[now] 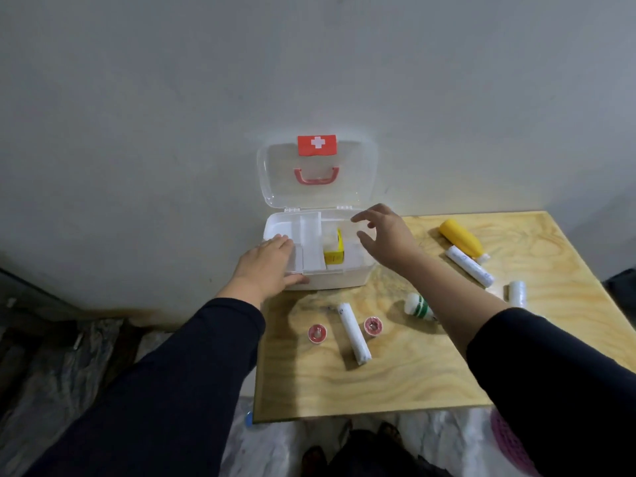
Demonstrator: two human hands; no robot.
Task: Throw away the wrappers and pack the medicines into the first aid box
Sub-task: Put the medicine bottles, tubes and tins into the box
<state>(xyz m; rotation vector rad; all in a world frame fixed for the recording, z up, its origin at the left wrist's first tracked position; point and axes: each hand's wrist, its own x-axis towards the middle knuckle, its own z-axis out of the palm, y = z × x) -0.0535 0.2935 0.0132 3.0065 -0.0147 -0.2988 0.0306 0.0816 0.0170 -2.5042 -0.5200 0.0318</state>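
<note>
The white first aid box (339, 278) stands open at the table's far left corner, its clear lid (316, 173) leaning back against the wall. A yellow medicine carton (334, 251) stands inside, beside a clear divider tray. My left hand (268, 266) rests flat on the box's left front rim, holding nothing. My right hand (385, 235) hovers over the box's right side with fingers spread and empty. On the table lie a long bandage roll (354, 333), two small tape rolls (317, 334) (373, 326), a green-striped white bottle (420, 306), a yellow bottle (461, 239), another long roll (469, 265) and a short white roll (517, 293).
The wooden table (395, 383) is small and stands against a grey wall. Its left and front edges drop to a plastic-covered floor. A purple perforated object (512, 442) shows at the lower right. My feet are below the table's front edge.
</note>
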